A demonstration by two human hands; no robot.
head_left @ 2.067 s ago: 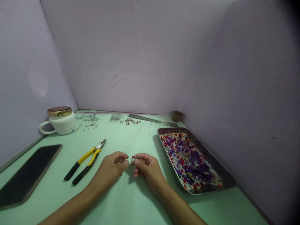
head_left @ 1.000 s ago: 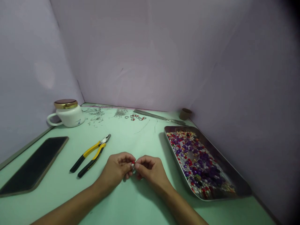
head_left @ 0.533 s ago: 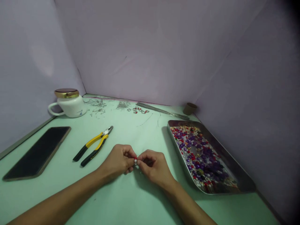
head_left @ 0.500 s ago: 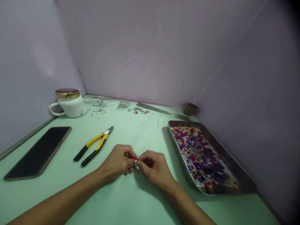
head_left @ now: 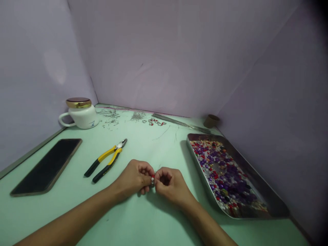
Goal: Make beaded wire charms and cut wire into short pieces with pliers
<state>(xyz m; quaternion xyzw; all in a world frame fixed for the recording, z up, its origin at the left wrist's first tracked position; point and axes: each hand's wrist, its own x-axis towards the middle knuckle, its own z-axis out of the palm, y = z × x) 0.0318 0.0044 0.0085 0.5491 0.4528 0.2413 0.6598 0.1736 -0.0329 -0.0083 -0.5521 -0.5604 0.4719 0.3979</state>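
Beads (head_left: 152, 180) poke from the pinch of the left hand (head_left: 138, 178), just beside the right hand (head_left: 173, 186), whose hold I cannot tell

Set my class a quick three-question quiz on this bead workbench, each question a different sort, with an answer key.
1. True or false: the pliers lie on the table with their handles spread apart.
2. Multiple choice: what does the metal tray hold?
a) the pliers
b) loose beads
c) the covered mug
3. Short answer: what shows between the fingertips of the left hand and the right hand?

Key:
1. True.
2. b.
3. A few red and pale beads; how they are joined is too small to tell.
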